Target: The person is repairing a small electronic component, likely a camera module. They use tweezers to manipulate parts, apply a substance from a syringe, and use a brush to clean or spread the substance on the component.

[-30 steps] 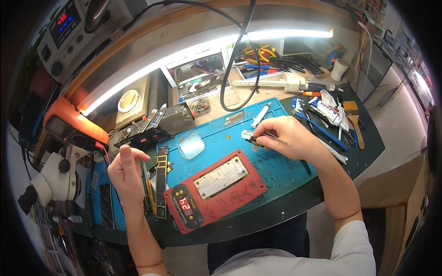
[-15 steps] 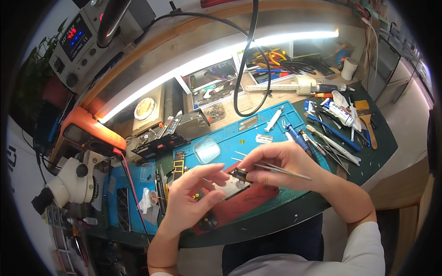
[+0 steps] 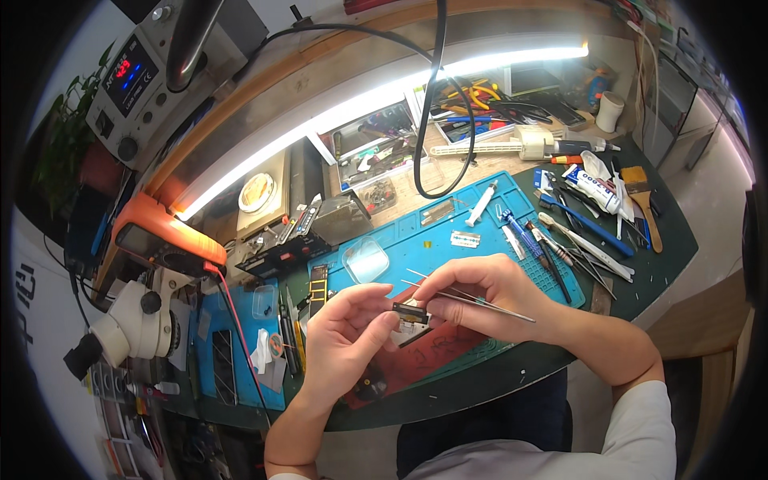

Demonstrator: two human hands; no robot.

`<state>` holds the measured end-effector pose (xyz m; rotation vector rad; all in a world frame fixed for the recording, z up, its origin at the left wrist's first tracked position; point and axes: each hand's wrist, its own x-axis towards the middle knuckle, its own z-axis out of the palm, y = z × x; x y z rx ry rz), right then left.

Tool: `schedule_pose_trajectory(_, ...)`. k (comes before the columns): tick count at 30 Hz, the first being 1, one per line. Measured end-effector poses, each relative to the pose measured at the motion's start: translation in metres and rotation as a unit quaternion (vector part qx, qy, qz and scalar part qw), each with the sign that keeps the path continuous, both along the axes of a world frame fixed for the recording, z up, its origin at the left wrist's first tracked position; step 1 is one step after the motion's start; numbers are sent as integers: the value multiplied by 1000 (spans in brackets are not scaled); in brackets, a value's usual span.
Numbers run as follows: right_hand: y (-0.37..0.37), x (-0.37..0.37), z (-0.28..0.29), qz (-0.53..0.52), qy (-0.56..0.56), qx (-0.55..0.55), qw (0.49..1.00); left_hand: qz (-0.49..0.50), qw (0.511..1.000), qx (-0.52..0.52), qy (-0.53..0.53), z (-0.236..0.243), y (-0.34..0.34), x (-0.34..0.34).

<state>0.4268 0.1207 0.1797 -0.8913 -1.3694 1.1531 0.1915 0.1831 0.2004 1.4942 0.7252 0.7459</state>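
Note:
Between my two hands is a small dark rectangular part (image 3: 410, 313) with a metallic strip; it is too small to name. My right hand (image 3: 494, 298) pinches its right end, and a pair of metal tweezers (image 3: 512, 311) lies across the same fingers, tips pointing up and left. At the part's other end, my left hand (image 3: 349, 324) has its thumb and curled fingers closed on it. Under both hands lies a red work pad (image 3: 436, 352) with a pale metallic piece on it, mostly hidden by the fingers. A black round object (image 3: 370, 386) rests at the pad's lower left.
A blue repair mat (image 3: 416, 232) carries a clear plastic box (image 3: 366, 260), a syringe (image 3: 482, 204) and a razor blade (image 3: 466, 239). Screwdrivers (image 3: 528, 240) and brushes (image 3: 640, 192) lie at right. An orange multimeter (image 3: 172, 240) and a microscope (image 3: 132, 320) stand left; a black cable (image 3: 432, 80) hangs ahead.
My left hand has closed in from the right-hand side's gap and now takes the dark part's left end; earlier its fingers were spread. The part has turned, and the view has shifted slightly.

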Motion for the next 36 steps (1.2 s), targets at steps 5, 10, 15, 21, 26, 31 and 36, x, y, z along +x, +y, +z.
schedule_pose_trajectory(5, -2, 1, 7, -30, -29, -15, 999, 9, 1000, 19, 19, -1, 1, -1)
schedule_pose_trajectory(10, -4, -1, 12, -60, -113, 32, 991, 8, 999, 33, 16, -3, -2, -2)
schedule_pose_trajectory(15, -3, 1, 5, -71, -160, 110, 978, 10, 998, 51, 28, 5, -8, 1)
schedule_pose_trajectory(21, -3, 1, 7, -78, -175, 111, 975, -27, 997, 67, 7, -1, -7, -1)
schedule_pose_trajectory(26, -3, 1, 7, -75, -169, 111, 976, -40, 995, 83, 34, -1, -5, -5)
schedule_pose_trajectory(31, -3, 2, 5, -65, -164, 107, 978, -34, 996, 73, 37, -5, -3, -5)
schedule_pose_trajectory(36, -3, 3, 6, -57, -164, 111, 979, -36, 997, 70, 22, -3, -3, -3)
